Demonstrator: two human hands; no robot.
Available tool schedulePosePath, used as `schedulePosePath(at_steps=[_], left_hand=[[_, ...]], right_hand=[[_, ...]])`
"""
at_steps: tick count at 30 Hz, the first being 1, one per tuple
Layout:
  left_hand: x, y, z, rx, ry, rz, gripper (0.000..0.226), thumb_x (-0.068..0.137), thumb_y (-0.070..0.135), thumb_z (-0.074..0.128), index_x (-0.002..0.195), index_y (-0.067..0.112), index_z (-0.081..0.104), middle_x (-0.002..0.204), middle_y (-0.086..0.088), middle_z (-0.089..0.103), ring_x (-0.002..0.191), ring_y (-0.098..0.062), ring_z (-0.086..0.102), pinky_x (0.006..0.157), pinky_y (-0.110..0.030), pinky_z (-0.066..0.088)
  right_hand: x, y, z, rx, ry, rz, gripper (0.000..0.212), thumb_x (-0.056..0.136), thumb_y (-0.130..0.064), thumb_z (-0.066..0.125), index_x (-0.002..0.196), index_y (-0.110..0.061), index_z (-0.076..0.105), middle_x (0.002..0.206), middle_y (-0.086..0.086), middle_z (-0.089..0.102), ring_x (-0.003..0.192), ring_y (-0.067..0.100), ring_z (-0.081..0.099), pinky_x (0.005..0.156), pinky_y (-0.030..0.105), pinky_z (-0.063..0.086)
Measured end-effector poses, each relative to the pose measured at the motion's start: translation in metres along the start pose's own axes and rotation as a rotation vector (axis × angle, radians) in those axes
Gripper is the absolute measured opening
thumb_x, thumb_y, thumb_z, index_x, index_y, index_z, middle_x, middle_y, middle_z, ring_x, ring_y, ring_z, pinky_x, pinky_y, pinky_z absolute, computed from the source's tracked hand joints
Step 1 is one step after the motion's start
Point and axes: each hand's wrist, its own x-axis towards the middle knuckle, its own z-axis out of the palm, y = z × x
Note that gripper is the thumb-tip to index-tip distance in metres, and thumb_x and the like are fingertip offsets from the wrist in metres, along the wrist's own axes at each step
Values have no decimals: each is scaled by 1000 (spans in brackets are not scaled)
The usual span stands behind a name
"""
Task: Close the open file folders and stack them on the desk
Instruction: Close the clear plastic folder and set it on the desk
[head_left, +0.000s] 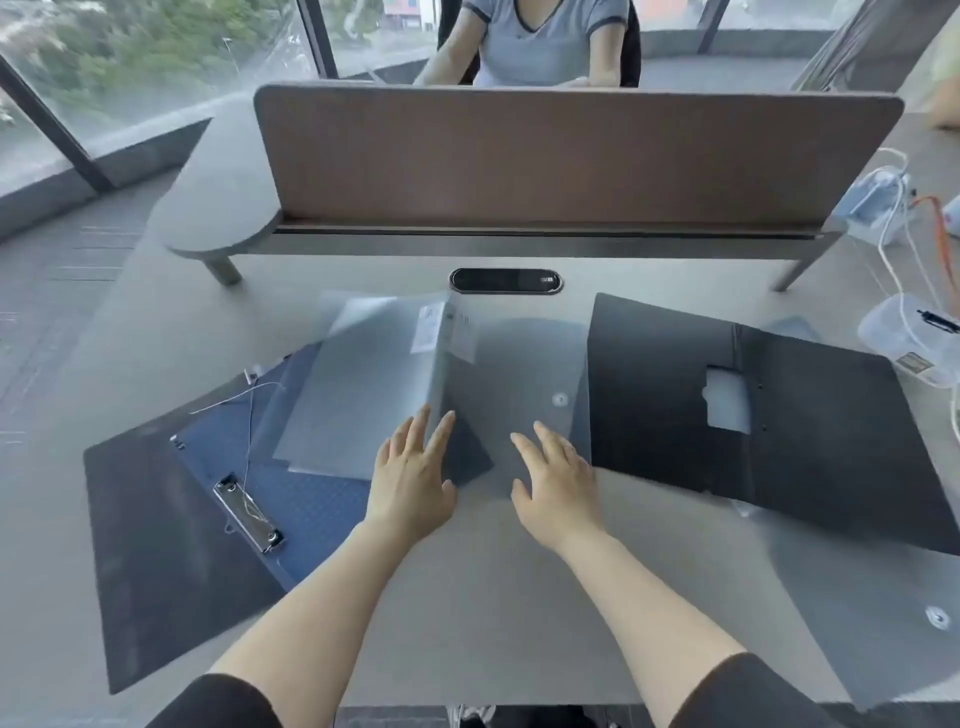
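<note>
A translucent grey folder (514, 364) lies open in the middle of the desk, its left flap (363, 384) raised and blurred. My left hand (410, 483) sits at that flap's near edge, fingers spread. My right hand (558, 483) rests flat on the folder's right half, fingers apart. A dark folder with a blue lining and a metal clip (208, 519) lies open at the left. A black folder (769, 415) lies open at the right. Another translucent folder (872, 613) with a snap button lies at the near right.
A brown divider panel (571, 156) stands across the back of the desk (493, 597), with a person seated behind it. A black cable port (506, 281) sits in front of it. A clear plastic box (909, 332) and cables (893, 218) lie at the far right.
</note>
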Motion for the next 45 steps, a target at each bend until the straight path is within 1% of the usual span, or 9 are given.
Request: schedulePosePath(at_steps=[7,18,25,27,29,31,37,41,45], left_hand=[[6,-12,19,62,-162,-96,95,82,21,55,157,35,-2,167,-7,-9,153,-34,-2,121,-51,14],[9,-18,28,56,-81,-81,83,89,15,56,158,31,13,168,-11,2,152,-36,10,119,-46,21],[11,-20,29,23,-80,-86,76,92,19,56,157,31,19,167,-10,5,152,-35,11,119,-47,24],[10,-21,30,13,-80,-82,76,91,19,57,157,31,21,167,-10,7,152,-35,13,118,-47,25],[10,-21,30,4,-79,-81,76,91,19,58,156,31,22,167,-10,8,151,-35,15,118,-48,27],[10,-22,30,1,-71,-77,76,90,19,59,156,30,24,167,-11,11,151,-36,17,117,-49,29],[10,-23,33,0,-57,-72,76,88,18,61,155,29,29,166,-12,16,149,-38,22,114,-50,32],[10,-24,35,4,-41,-67,76,84,17,65,153,27,34,164,-15,22,146,-40,27,111,-53,36],[11,-24,36,16,-65,-75,77,84,23,68,153,27,35,164,-14,21,147,-40,26,112,-52,35]], right_hand=[[11,21,12,-75,-70,19,59,96,-30,44,152,-27,28,164,7,13,148,26,17,116,41,24],[25,40,15,-92,-80,144,58,96,-32,46,150,-21,29,161,10,19,143,30,25,110,41,30],[49,45,3,410,110,526,51,91,-19,51,141,-15,43,141,6,45,126,30,40,79,35,37],[60,47,2,621,167,679,31,86,-14,50,115,-17,57,120,12,54,107,34,48,71,33,37],[69,51,0,739,193,799,13,77,-8,46,71,-19,41,83,8,49,80,29,40,54,30,29],[75,54,-3,819,189,855,28,74,-3,44,61,-17,24,64,2,33,72,25,31,50,30,18],[77,59,-11,884,186,927,33,72,2,45,50,-16,28,51,2,31,57,23,28,53,29,21],[76,62,-8,799,150,862,24,69,-4,45,55,-21,38,59,1,39,60,25,33,54,29,26],[70,64,-12,814,158,785,18,79,-5,44,90,-15,55,82,3,64,65,27,58,51,27,36]])
